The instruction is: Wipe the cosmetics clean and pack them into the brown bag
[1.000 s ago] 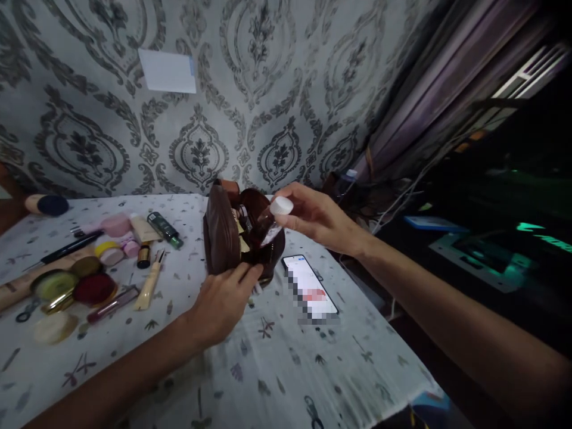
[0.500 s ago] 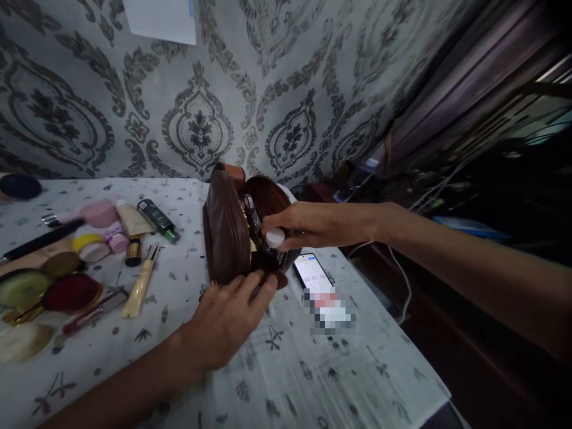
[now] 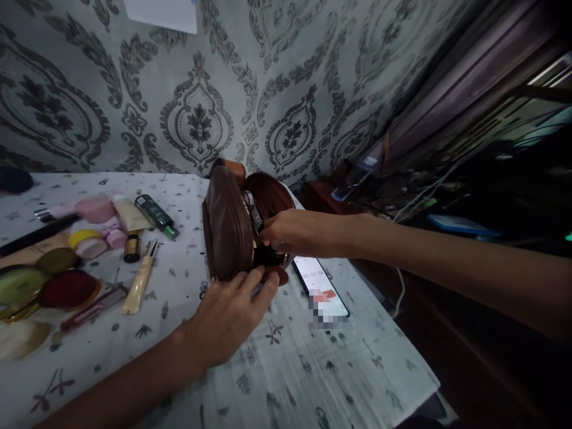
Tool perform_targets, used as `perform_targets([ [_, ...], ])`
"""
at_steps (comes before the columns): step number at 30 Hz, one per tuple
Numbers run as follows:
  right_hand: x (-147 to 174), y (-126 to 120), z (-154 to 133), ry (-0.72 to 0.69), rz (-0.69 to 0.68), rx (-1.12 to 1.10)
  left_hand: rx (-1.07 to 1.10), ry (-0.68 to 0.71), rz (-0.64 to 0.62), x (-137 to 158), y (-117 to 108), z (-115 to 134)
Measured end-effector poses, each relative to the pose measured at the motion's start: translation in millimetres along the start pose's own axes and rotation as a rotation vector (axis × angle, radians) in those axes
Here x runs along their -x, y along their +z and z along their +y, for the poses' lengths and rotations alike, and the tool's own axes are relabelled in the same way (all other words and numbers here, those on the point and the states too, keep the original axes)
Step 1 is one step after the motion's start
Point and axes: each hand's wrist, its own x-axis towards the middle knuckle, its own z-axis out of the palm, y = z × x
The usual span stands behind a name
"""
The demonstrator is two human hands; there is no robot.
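1. Tablecloth [image 3: 357, 381]: white, small plant motifs.
2. Phone [image 3: 319, 279]: face up on the cloth, screen lit with timer digits, partly pixelated.
3. Wallpaper [image 3: 147, 95]: grey, damask pattern.
4. Sheet [image 3: 163, 15]: white, against the wallpaper, cropped above.
5. Curtain [image 3: 469, 74]: purplish, upper right.
6. Bottle [image 3: 353, 180]: clear, tilted, beyond the table.
7. Cable [image 3: 401, 292]: white, beside the table edge.

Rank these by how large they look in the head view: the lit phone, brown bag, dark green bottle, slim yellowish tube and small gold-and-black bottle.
1. Brown bag
2. Lit phone
3. Dark green bottle and slim yellowish tube: too alike to rank
4. Small gold-and-black bottle
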Motion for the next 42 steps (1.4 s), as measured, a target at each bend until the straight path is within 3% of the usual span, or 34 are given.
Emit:
perform_targets([
  [3,-2,1,-2,0.035,-0.026,0.053,-0.008,0.011,0.013,1,0,0],
  [9,-5,6,-4,-0.037,-0.004,0.16,-0.01,0.001,0.071,2,0,0],
  [19,-5,2,-10,0.074,-0.016,0.327,-0.013,0.007,0.035,2,1,-1],
  [24,-3,6,-12,-0.043,0.079,0.382,-0.006,-0.005,0.004,3,1,-1],
  [32,8,33,-11,-0.267,0.053,0.338,-0.005,0.011,0.023,1,-1,-3],
  [42,-2,69,-7,-0.199,0.236,0.488,-0.002,0.028,0.022,6,5,-5],
])
